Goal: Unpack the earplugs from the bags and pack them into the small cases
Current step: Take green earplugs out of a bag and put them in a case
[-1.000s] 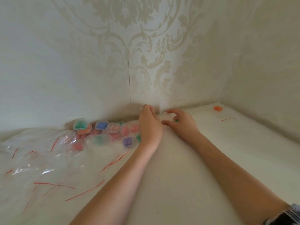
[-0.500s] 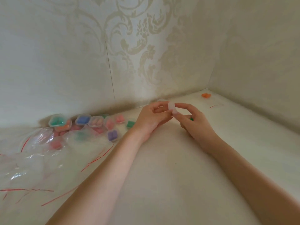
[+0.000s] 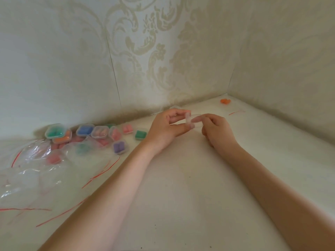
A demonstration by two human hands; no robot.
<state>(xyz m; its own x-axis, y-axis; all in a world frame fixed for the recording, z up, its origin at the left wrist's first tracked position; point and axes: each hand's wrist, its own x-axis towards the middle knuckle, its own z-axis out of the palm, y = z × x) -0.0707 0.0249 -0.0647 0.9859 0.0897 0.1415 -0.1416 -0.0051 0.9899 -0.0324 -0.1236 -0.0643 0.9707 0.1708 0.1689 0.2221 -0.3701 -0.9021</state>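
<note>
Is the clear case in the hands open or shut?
Cannot tell: the clear case, pinched by the left hand and right hand, is too blurred.

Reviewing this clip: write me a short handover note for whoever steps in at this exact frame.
Left hand: pinches a small clear case between thumb and fingers, held above the table.
Right hand: fingertips on the same case; whether anything else is in its grip cannot be told.
Done: a cluster of filled cases lies at the left by the wall, with green, blue, pink, orange and purple earplugs inside.
Clear bags with red strips lie at the left, some cases under them.
Left: an orange earplug pair lies loose in the far right corner; the held case looks empty.
</note>
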